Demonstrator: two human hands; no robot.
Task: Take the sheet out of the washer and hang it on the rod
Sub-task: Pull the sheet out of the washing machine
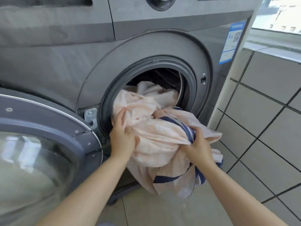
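A pale peach sheet (159, 141) with dark blue stripes spills out of the grey front-loading washer (65, 59) through its round drum opening (187, 74). Part of the sheet still lies inside the drum, and a bundle hangs down in front toward the floor. My left hand (122, 136) grips the sheet at the opening's lower left edge. My right hand (198, 145) is closed on a bunched fold with a blue stripe, lower and to the right. No rod is in view.
The washer door (40, 144) stands swung open at the lower left, close to my left forearm. A grey tiled wall (263, 111) rises right of the machine, with a window ledge (276, 41) above it. Beige floor tiles (162, 212) lie below.
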